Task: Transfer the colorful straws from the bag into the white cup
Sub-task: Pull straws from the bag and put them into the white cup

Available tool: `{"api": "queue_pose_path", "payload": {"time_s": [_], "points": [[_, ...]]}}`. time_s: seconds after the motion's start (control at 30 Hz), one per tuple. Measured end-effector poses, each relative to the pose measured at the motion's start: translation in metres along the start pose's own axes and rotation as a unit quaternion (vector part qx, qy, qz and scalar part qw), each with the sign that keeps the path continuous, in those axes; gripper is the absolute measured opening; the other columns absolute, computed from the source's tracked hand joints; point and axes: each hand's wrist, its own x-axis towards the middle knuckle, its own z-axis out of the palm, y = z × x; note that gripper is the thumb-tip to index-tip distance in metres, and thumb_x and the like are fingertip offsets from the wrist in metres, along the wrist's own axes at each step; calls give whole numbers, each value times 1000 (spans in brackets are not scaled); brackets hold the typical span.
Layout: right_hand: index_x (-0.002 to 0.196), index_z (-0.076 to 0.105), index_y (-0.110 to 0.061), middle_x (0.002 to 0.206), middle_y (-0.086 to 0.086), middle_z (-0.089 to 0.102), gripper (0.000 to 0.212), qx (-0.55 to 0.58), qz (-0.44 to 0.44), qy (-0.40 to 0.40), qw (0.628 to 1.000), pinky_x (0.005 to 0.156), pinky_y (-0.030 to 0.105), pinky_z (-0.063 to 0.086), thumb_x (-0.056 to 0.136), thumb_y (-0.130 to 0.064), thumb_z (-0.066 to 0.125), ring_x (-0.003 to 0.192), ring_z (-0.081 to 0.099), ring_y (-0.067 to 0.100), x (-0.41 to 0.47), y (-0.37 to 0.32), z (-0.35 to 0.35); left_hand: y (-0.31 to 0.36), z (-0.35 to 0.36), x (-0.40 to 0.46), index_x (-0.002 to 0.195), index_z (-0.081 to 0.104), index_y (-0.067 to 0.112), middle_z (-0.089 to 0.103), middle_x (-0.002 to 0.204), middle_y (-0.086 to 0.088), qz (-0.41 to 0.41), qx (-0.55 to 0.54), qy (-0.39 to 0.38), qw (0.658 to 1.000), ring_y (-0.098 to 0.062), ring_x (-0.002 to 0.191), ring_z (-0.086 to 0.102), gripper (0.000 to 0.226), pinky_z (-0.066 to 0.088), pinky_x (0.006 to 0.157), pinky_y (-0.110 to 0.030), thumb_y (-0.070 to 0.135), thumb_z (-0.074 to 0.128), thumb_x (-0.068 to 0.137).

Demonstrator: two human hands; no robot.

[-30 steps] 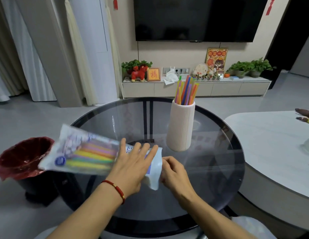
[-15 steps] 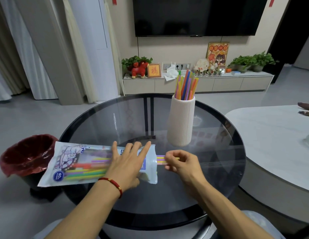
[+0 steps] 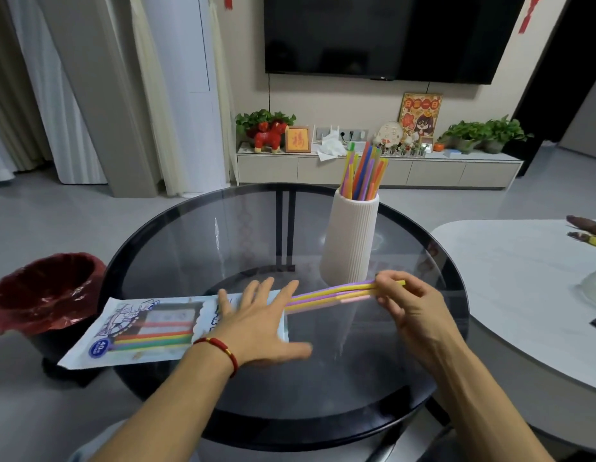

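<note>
The straw bag [image 3: 146, 328], white plastic with a printed label, lies flat on the round glass table [image 3: 196, 248], its left end over the edge. Several straws still show through it. My left hand [image 3: 256, 321] presses flat on the bag's right end with straight fingers. My right hand [image 3: 406, 301] pinches a few purple, yellow and pink straws [image 3: 329, 295], drawn most of the way out of the bag's open end. The ribbed white cup [image 3: 351, 241] stands just behind them, upright, with several colorful straws [image 3: 363, 171] sticking out.
A bin with a red liner [image 3: 43, 291] stands on the floor left of the table. A white table [image 3: 523, 288] with small items lies to the right. A low TV cabinet [image 3: 376, 168] with plants and ornaments runs along the back wall.
The bag has been laid flat on the table and is held down by my left hand. My right hand has pulled a few straws out to the right.
</note>
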Motion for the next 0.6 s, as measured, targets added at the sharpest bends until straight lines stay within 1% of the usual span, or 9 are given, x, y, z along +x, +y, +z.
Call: {"api": "queue_pose_path", "payload": {"time_s": [0.07, 0.13, 0.2, 0.3, 0.33, 0.4, 0.47, 0.53, 0.6], "points": [[85, 85, -15, 79, 1, 78, 28, -11, -43, -7, 999, 65, 16, 58, 65, -34, 91, 70, 73, 9, 0, -3, 0, 13, 1, 6, 144, 19, 50, 24, 158, 4, 24, -25, 44, 998, -23, 148, 17, 78, 3, 112, -75, 82, 35, 75], [85, 85, -15, 77, -2, 76, 21, 30, -72, 1, 997, 59, 16, 55, 71, -31, 89, 67, 69, 5, 1, -6, 1, 21, 4, 9, 129, 39, 36, 41, 143, 5, 19, 11, 86, 996, -23, 135, 35, 50, 13, 111, -73, 65, 37, 89], [89, 86, -17, 78, -6, 75, 23, 78, -75, 4, 994, 56, 16, 53, 72, -33, 90, 68, 68, 3, 2, -7, 1, 24, 9, 12, 117, 45, 27, 46, 135, 1, 11, 42, 89, 995, -25, 127, 40, 32, 17, 110, -71, 50, 35, 97], [114, 79, -22, 88, -3, 70, 62, 97, -25, -23, 995, 55, 22, 47, 63, -54, 95, 69, 64, 5, -3, 1, 17, 26, 11, 12, 110, 47, 25, 47, 128, 0, 25, 30, 68, 997, -27, 121, 44, 28, 18, 110, -70, 46, 30, 102], [118, 75, -25, 89, -1, 67, 64, 80, 2, -31, 996, 52, 23, 41, 65, -57, 92, 65, 59, 6, -5, 8, 26, 27, 12, 12, 109, 47, 26, 47, 127, 1, 31, 25, 69, 997, -26, 120, 45, 28, 18, 110, -70, 47, 29, 103], [112, 73, -23, 81, 4, 60, 49, 2, 30, -58, 998, 45, 22, 34, 75, -54, 84, 53, 47, 9, -11, 23, 45, 30, 12, 12, 109, 47, 26, 46, 126, 2, 40, 25, 73, 996, -26, 120, 45, 29, 18, 110, -70, 48, 29, 103], [95, 75, -15, 67, 9, 57, 29, -96, 9, -64, 993, 45, 25, 37, 90, -43, 76, 50, 47, 15, -17, 35, 59, 32, 14, 11, 110, 48, 27, 46, 127, 2, 42, 27, 71, 996, -25, 122, 44, 28, 18, 110, -69, 49, 31, 101], [80, 73, -9, 57, 10, 57, 28, -155, -32, -33, 987, 46, 27, 42, 100, -26, 66, 48, 51, 18, -17, 32, 60, 30, 13, 11, 109, 47, 28, 47, 126, 3, 32, 27, 69, 997, -24, 122, 45, 25, 21, 110, -67, 48, 36, 99], [72, 71, -8, 51, 8, 55, 31, -187, -68, -2, 980, 42, 26, 41, 99, -20, 64, 44, 50, 18, -13, 12, 54, 24, 10, 11, 111, 47, 29, 48, 125, 3, 19, 15, 68, 997, -23, 123, 46, 25, 22, 110, -65, 48, 41, 97]]}}
